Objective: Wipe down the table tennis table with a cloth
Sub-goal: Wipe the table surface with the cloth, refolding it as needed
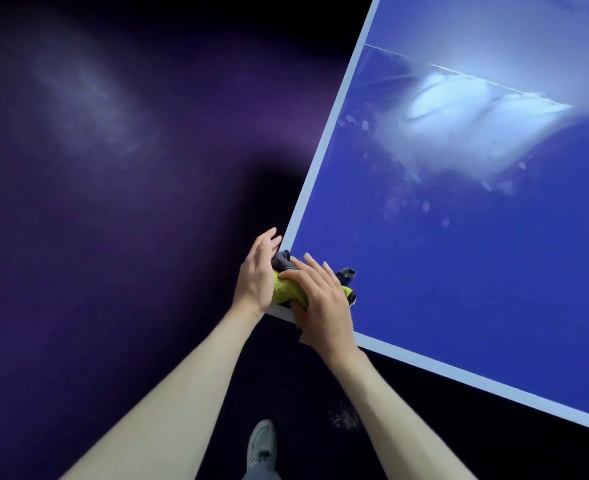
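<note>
Wiping at: the near left corner of the table [459,271]
Cloth [288,289]: bunched, we see it between both hands
Right hand [320,299]: flat on it, fingers straight
Left hand [258,271]: open, cupping the cloth's left side
Unwiped marks: far and right of us

I cannot read any text, brand, number or sign here. The blue worktop [459,271] of the table tennis table has only white edge lines, and the yellow-green and grey cloth [284,289] under my hands shows no label that I can see.
</note>
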### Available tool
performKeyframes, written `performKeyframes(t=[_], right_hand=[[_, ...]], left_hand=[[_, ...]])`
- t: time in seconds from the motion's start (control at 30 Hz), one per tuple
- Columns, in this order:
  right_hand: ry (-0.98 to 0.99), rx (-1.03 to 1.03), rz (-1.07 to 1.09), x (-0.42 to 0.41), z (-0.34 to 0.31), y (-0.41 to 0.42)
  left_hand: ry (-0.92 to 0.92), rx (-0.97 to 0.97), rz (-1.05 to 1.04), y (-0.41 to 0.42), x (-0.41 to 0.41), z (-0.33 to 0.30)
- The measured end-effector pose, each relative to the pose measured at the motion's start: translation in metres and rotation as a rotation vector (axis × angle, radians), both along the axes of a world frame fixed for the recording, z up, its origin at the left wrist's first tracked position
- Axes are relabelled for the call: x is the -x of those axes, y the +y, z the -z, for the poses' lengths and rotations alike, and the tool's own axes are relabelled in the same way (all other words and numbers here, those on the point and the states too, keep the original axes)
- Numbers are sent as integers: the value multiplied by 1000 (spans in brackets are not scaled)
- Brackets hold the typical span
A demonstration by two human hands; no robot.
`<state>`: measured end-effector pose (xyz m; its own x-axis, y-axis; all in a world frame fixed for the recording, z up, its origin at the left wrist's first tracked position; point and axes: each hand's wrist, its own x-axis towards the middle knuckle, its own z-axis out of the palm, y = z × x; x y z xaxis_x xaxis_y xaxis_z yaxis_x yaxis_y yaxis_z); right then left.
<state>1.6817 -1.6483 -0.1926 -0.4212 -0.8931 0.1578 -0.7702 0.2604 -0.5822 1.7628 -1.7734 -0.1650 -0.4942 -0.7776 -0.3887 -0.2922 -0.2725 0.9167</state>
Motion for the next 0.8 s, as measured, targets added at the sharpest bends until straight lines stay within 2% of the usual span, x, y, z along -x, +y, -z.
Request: performKeyframes(t=[0.1, 0.17, 0.33, 0.43, 0.57, 0.8], right_hand=[[41, 4, -54, 31, -1, -12], [40, 16, -16, 57, 2, -28], [13, -11, 204, 137, 5, -75], [76, -30, 333, 163, 5, -78], [29, 21, 451, 120, 9, -66], [35, -79, 282, 18, -2, 27]], left_hand=[[-12, 13, 59, 7, 2, 2], [4, 12, 106, 13, 3, 8], [1, 14, 120, 16, -2, 16], [-15, 17, 171, 22, -9, 16], [-86, 46, 255, 29, -20, 18], [-166, 11, 252, 41, -34, 1]])
